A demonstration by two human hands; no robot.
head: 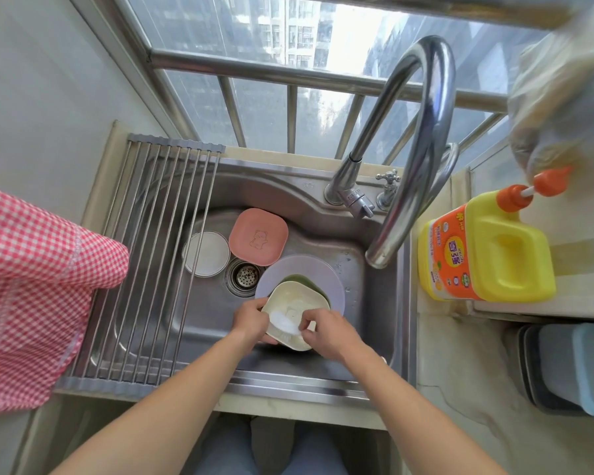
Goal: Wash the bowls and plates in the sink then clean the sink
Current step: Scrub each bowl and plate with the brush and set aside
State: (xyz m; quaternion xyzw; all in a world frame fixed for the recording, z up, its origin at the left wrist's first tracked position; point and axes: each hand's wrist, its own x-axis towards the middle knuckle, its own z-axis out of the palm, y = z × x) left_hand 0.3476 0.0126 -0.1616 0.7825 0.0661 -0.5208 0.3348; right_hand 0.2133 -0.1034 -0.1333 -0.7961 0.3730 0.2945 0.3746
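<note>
Over the steel sink point(323, 245), my left hand point(251, 318) grips the left rim of a cream square plate point(297, 298), tilted toward me. My right hand point(326, 332) pinches a white scrubbing cloth point(283, 320) and presses it on the plate's inside. Under the cream plate lie a green dish point(307, 281) and a pale lilac round plate point(302, 265). A pink square plate with a bear print point(258, 236) and a white round dish point(205, 253) rest at the sink's far left, beside the drain strainer point(246, 274).
A curved steel tap point(415, 159) arches over the sink's right side. A roll-up drying rack point(148, 262) covers the left part. A yellow detergent bottle with an orange pump point(487, 248) stands on the right counter. A red checked cloth point(35, 286) hangs at left.
</note>
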